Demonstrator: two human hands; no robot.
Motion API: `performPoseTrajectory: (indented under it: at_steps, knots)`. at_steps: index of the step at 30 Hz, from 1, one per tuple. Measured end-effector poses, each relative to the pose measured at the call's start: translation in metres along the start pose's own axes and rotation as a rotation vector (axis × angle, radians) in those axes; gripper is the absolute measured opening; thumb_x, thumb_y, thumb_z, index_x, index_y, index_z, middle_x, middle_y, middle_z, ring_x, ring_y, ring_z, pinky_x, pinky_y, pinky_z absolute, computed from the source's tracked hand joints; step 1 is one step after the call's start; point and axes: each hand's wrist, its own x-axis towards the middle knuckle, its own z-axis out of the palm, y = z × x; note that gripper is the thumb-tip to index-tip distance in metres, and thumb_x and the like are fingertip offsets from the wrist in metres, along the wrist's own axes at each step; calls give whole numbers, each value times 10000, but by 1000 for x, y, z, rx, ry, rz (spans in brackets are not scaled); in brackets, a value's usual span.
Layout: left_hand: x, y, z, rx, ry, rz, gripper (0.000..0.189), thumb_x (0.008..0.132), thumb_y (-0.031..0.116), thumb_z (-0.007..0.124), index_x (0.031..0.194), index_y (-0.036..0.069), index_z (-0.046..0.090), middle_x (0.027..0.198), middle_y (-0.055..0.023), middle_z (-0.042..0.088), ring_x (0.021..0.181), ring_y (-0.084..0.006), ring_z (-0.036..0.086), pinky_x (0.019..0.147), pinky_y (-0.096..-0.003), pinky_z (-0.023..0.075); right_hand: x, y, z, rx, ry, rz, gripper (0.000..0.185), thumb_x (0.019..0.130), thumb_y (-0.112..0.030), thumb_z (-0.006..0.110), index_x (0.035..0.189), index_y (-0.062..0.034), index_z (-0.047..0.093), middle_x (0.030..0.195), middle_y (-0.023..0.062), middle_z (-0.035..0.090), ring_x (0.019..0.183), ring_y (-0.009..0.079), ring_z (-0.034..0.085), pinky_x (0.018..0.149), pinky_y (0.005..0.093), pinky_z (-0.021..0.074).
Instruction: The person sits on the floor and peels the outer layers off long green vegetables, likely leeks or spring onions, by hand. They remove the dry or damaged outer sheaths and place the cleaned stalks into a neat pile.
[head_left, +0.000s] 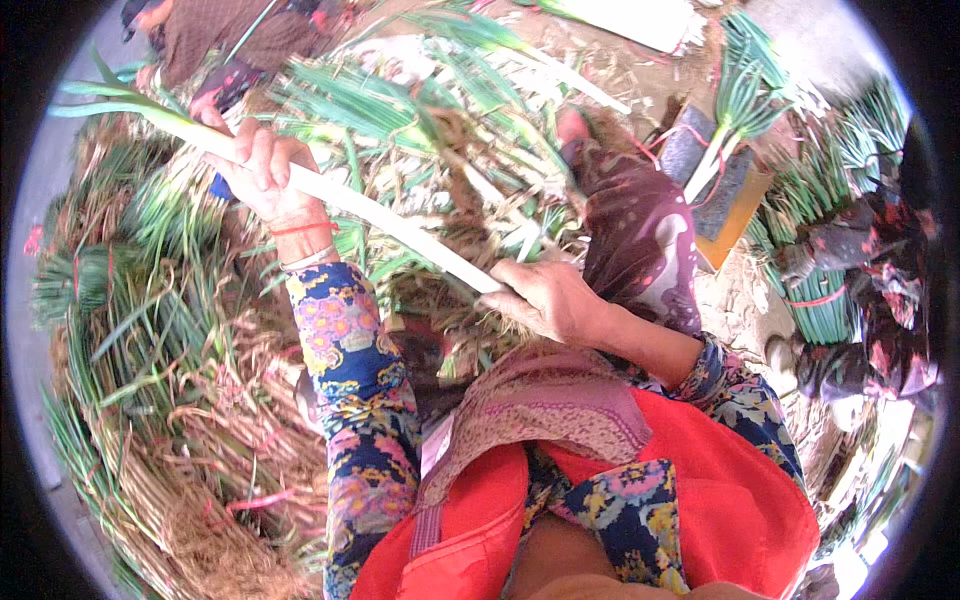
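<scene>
A long white leek or large green onion stalk (390, 223) lies slantwise before me, green leaves at its upper left end. My left hand (264, 169) is curled around the upper white part, palm turned up. The lower end sits between the thumb and fingers of my right hand (555, 298), which partly hides its tip and roots. Beneath the stalk, loose green leaves (352, 101) and peeled white scraps cover the ground. Another whole stalk (574, 77) with a white shaft rests farther ahead.
Bundled stalks with dry roots (150, 495) are heaped at left. At right, tied stalks (724, 142) lie across a grey and yellow board (739, 206). Another person (217, 37) is at the upper left. More tied green bundles (817, 304) stand near dark patterned clothing at far right.
</scene>
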Motion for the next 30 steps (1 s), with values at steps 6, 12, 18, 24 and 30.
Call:
performPoseTrajectory:
  at_steps: [6,12,18,24,30]
  knots:
    - [56,-58,-45,1065,420,-290,387,963,230,410,1265,-9,374,1043,-201,577,957,-272,590,843,-359,491,38,71,-92,-377,243,74,168,869,-213,542,909,-49,534,681,192,547,633,377,560,551,432,431]
    - [10,-35,-40,1401,296,-655,382,954,234,433,1231,-26,471,1048,-147,602,956,-242,612,857,-341,484,114,239,-164,-1213,312,193,293,877,-356,495,945,-78,560,840,189,621,707,348,617,595,473,483]
    - [-74,16,-20,1441,405,-760,320,937,162,478,1187,-34,516,913,-69,612,820,-140,599,746,-265,496,183,290,-38,-973,-465,155,175,784,-176,523,806,-14,583,823,172,600,773,299,609,625,423,487]
    - [-87,50,11,1547,385,-768,338,929,162,505,1209,-27,505,923,-69,621,840,-127,592,769,-254,487,131,388,48,-544,48,678,345,766,-264,577,955,25,575,937,239,606,892,365,602,763,485,467]
    - [-98,60,17,1584,407,-709,308,928,131,499,1184,-38,519,902,-64,624,837,-108,581,772,-236,471,131,267,48,-459,220,653,416,720,-339,639,915,20,560,917,225,618,888,393,591,761,429,471]
